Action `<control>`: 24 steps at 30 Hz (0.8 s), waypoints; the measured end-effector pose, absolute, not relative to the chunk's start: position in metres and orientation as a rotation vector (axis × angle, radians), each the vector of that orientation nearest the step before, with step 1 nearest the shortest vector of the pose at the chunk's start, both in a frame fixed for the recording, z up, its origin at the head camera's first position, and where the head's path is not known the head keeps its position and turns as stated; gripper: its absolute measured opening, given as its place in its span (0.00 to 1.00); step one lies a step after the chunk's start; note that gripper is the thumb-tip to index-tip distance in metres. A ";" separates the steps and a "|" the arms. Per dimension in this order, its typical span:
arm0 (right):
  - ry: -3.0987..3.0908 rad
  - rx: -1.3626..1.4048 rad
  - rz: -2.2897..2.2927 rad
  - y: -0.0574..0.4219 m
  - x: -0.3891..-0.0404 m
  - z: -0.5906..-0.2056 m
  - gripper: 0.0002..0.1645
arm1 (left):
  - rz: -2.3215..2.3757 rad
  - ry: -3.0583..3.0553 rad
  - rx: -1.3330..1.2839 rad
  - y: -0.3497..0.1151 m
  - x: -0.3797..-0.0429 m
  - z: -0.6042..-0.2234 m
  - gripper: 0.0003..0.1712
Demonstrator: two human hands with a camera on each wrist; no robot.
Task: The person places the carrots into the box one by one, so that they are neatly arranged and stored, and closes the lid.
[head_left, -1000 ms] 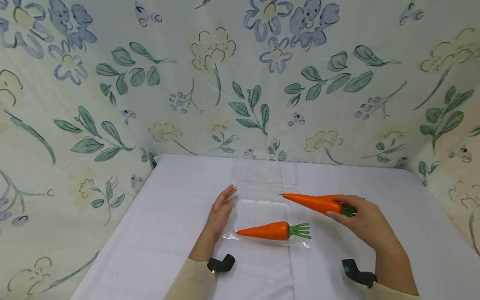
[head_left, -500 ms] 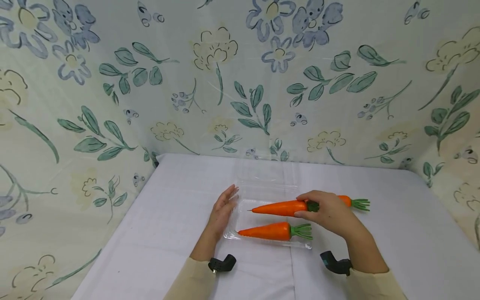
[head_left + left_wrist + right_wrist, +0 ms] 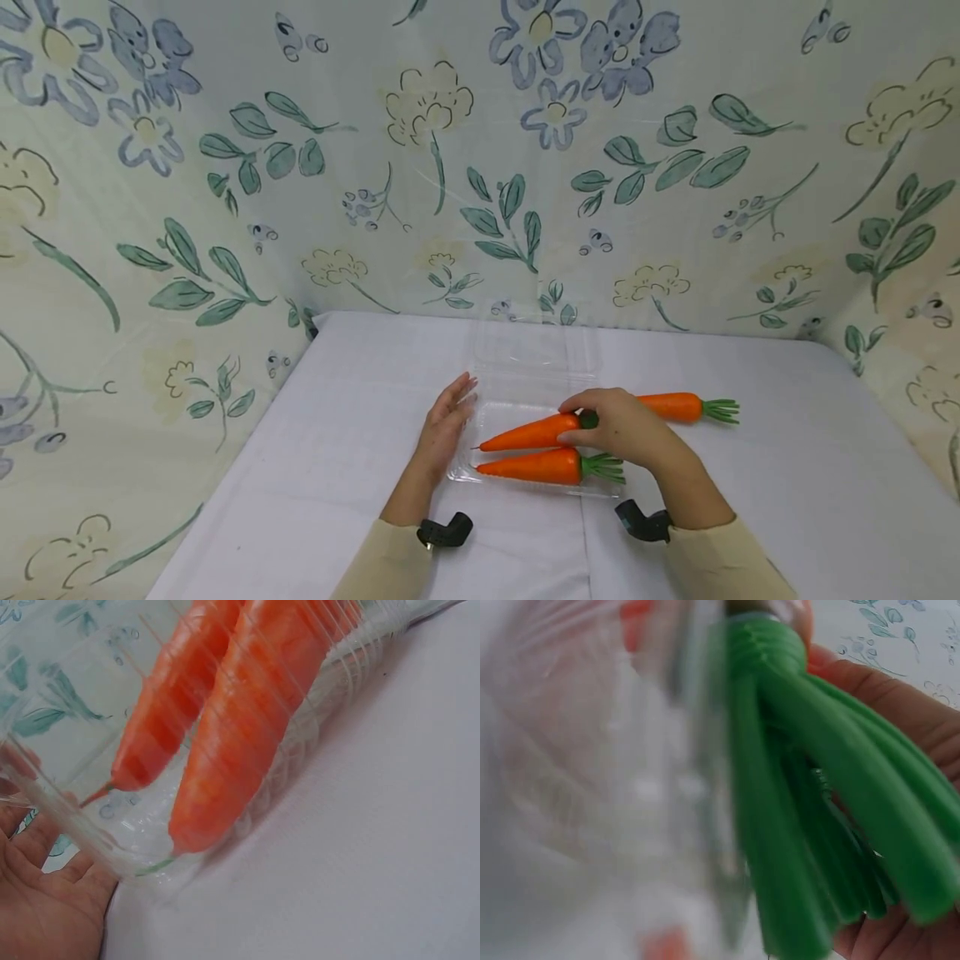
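A clear plastic clamshell box [image 3: 517, 412] lies on the table, its lid flipped back. Inside, along the near side, rests an orange carrot [image 3: 528, 467] with green stalks pointing right. My right hand [image 3: 626, 427] grips a second carrot [image 3: 531, 434] round its thick end, low over the box and just behind the first. Its thin tip points left, and most of its stalks are hidden by the hand. My left hand [image 3: 442, 427] is against the box's left side with fingers extended. In the left wrist view both carrots show through the plastic wall beside that hand [image 3: 56, 907].
Behind the right hand a third carrot [image 3: 678, 407] lies on the white-covered table [image 3: 337, 450], partly hidden. The transparent lid [image 3: 525, 346] reaches toward the flowered cloth backdrop [image 3: 420, 192] at the rear.
My right hand has carried its carrot leftward and down from the right side into the box area, exposing the third carrot behind. The left hand stays at the box.
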State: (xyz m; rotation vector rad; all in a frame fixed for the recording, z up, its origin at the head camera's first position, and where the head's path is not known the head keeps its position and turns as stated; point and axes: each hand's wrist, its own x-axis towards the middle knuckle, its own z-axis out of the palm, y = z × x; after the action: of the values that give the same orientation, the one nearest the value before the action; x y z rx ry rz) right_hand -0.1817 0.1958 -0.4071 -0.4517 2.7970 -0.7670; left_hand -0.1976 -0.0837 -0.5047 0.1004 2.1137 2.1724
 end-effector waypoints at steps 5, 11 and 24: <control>2.800 -0.460 -0.703 0.189 -0.184 -0.411 0.23 | 2.178 2.112 0.109 -0.083 -0.197 -0.505 0.32; 2.790 -0.446 -0.666 0.183 -0.187 -0.415 0.22 | 2.195 2.089 0.125 -0.083 -0.198 -0.505 0.33; 2.774 -0.438 -0.728 0.190 -0.187 -0.416 0.29 | 2.192 2.096 0.125 -0.084 -0.198 -0.507 0.33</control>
State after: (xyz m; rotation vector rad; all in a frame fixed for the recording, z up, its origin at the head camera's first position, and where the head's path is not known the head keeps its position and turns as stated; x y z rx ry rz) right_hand -0.1867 0.1897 -0.4156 -0.4381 2.7738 -0.7284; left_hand -0.1984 -0.0838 -0.5074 0.1250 2.0964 2.1922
